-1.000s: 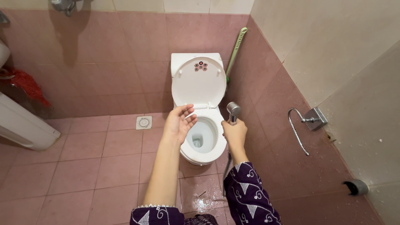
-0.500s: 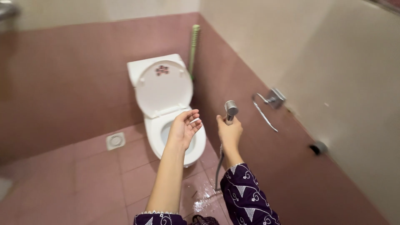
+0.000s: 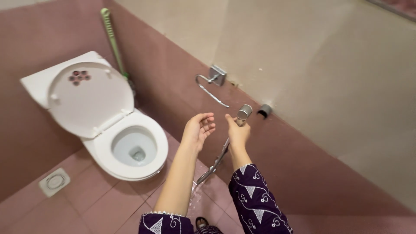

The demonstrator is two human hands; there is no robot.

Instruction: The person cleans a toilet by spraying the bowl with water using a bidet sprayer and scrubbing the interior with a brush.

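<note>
Floor drain: a round white grate (image 3: 55, 181) sat in the pink floor tiles at the far left, well apart from both hands.
Toilet: a white toilet (image 3: 130, 167) stood against the pink wall, its bowl uncovered.
Lid: the toilet lid (image 3: 93, 102) was raised and leaned back on the cistern, a small cluster of dark dots near its top.
Brush handle: a green handle (image 3: 112, 39) stood propped in the corner just behind the cistern.
Floor: a wet patch glistened on the floor tiles (image 3: 108, 208) between the person's forearms.
Left hand: the left hand (image 3: 197, 131) hovered empty, palm up, fingers loosely curled and apart, just beside the right hand and not touching it.
Wall hook: a chrome holder (image 3: 213, 83) with a curved wire arm was fixed to the pink wall above the hands.
Hose: a metal hose (image 3: 213, 164) ran down from the right hand toward the wet floor.
Right hand: the right hand (image 3: 238, 133) was wrapped closed around the sprayer's handle, purple patterned sleeve behind it.
Sprayer: the chrome bidet sprayer (image 3: 243, 113) stood upright in that grip, head above the fingers, close to the wall.
Wall fitting: a dark round fitting (image 3: 264, 111) sat on the wall just right of the sprayer head.
</note>
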